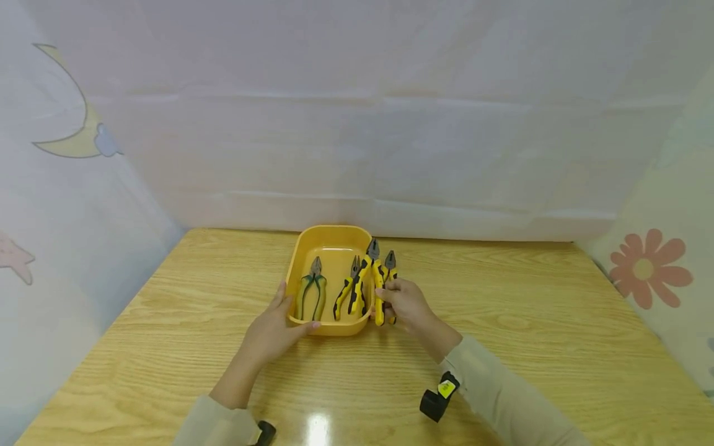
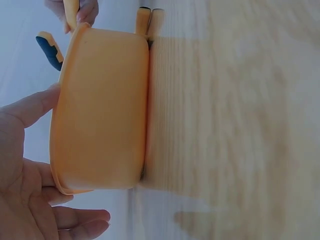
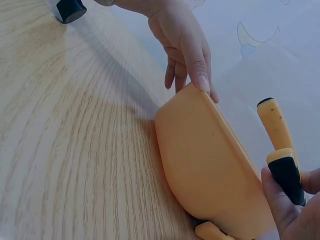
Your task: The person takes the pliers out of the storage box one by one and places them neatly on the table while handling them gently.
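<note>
A yellow plastic tray [image 1: 334, 329] stands on the table, and my left hand [image 1: 270, 333] grips its near left corner, thumb over the rim. Inside lie pliers with green and yellow handles [image 1: 320, 290] on the left and long-nose pliers with yellow and black handles [image 1: 341, 300] on the right. My right hand [image 1: 409, 305] holds a pair of yellow and black combination pliers [image 1: 373, 249] by one handle, jaws pointing away, over the tray's right rim. In the right wrist view the held handles [image 3: 286, 175] rise above the rim. Beside the tray lie more pliers [image 1: 391, 260], partly hidden by my right hand.
The wooden table [image 1: 502, 303] extends on both sides of the tray. A pale cloth [image 1: 357, 155] hangs behind its far edge. Black wrist cameras are strapped to both sleeves, the right one [image 1: 435, 404] hanging low over the table.
</note>
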Tool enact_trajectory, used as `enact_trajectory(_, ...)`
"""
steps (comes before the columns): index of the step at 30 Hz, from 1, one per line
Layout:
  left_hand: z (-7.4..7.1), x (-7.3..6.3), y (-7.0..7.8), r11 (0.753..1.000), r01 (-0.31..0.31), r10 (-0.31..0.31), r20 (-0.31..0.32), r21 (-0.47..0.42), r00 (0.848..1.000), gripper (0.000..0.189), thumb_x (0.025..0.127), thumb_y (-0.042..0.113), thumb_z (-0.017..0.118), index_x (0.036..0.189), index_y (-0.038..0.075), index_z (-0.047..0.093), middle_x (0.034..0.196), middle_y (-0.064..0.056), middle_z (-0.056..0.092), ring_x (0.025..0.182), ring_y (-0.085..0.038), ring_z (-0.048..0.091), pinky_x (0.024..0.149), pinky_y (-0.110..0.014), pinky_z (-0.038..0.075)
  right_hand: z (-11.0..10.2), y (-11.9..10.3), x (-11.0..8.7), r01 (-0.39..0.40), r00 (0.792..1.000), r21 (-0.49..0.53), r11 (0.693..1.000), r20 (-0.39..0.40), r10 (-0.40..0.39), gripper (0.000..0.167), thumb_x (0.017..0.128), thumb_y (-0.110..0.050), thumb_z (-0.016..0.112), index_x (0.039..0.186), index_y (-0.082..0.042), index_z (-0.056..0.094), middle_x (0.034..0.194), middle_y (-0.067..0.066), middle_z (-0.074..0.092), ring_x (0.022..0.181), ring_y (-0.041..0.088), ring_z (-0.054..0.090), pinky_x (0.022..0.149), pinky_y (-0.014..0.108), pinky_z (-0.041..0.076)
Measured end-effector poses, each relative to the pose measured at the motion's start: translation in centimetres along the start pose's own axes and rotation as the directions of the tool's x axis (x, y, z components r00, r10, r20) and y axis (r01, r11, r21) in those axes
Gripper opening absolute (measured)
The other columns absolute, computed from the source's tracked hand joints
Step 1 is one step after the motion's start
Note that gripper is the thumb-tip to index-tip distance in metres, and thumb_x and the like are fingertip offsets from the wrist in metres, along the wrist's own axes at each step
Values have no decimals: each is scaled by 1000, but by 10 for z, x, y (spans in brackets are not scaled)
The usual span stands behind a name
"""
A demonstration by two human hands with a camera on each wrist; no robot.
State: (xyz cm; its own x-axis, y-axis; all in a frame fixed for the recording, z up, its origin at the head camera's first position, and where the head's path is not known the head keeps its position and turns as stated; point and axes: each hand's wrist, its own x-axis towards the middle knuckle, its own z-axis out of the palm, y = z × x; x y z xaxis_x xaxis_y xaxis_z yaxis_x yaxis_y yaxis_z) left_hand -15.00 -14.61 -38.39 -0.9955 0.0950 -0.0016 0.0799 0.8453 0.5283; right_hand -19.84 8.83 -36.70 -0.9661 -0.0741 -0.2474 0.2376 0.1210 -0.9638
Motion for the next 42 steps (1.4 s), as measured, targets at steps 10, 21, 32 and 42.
enact_trajectory(10,-1,-1,0,1000,1,-1,2,-2,1000,92,70,64,51,130,-3,33,143,-11,4,115,-41,33,86,-52,34,-12,3,-2,2,1000,-49,999,-17,-3,11,86,-6,51,83,4,47,76,9,47,61,17,46,62,32,46)
enact_trajectory(21,-1,-1,-1,1000,-4,4,5,-7,1000,92,70,64,50,129,-4,34,143,-12,5,116,-40,33,87,-52,33,-19,8,-2,2,1000,76,997,-4,-1,11,87,0,47,90,11,46,82,25,53,67,30,61,65,37,50)
enact_trajectory(32,-1,-2,0,1000,-8,8,2,-5,1000,90,72,62,51,129,-5,34,143,-13,6,115,-40,33,87,-51,34,-30,17,1,6,1000,51,999,-1,-6,13,87,0,46,91,13,45,81,21,52,64,25,61,63,34,51)
enact_trajectory(42,-1,-3,0,1000,-5,5,3,0,1000,91,71,64,50,129,-5,34,143,-12,6,116,-40,33,87,-52,33,-41,26,2,6,999,-57,998,-41,-8,16,87,-3,49,92,11,48,81,12,51,63,15,51,59,28,47)
